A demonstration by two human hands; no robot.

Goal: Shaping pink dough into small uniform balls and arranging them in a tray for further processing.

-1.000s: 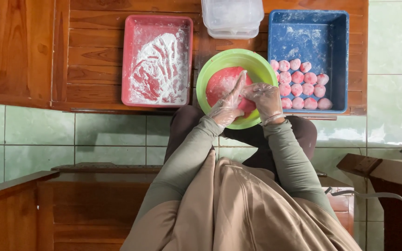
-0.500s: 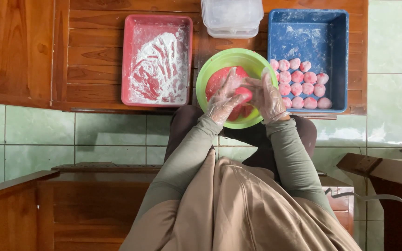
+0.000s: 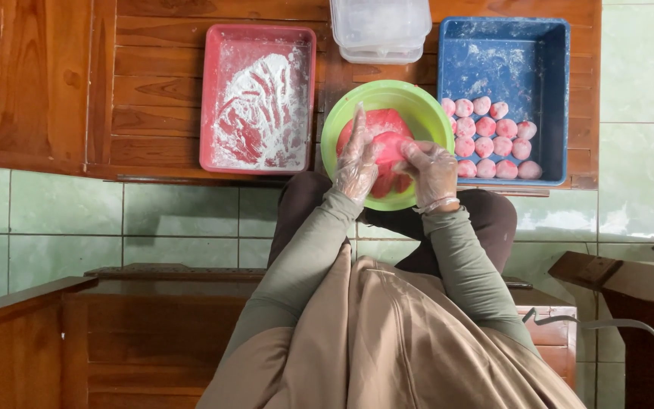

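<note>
A green bowl (image 3: 425,106) holds a lump of pink-red dough (image 3: 381,121). Both my hands wear clear plastic gloves and are over the bowl. My left hand (image 3: 356,160) has its fingers stretched along the left side of the dough, touching it. My right hand (image 3: 433,173) is curled around a pulled-up piece of the dough (image 3: 389,148), which sits between the two hands. To the right a blue tray (image 3: 502,53) carries several small pink dough balls (image 3: 493,136) in rows.
A red tray (image 3: 213,91) dusted with white flour lies left of the bowl. Clear plastic containers (image 3: 380,29) are stacked behind the bowl. All rest on a low wooden table (image 3: 153,83). Green tiled floor and dark wooden furniture surround me.
My hands have shifted on the dough: the left fingers now lie straight along its side, and the right hand has pulled a piece up toward the bowl's near side.
</note>
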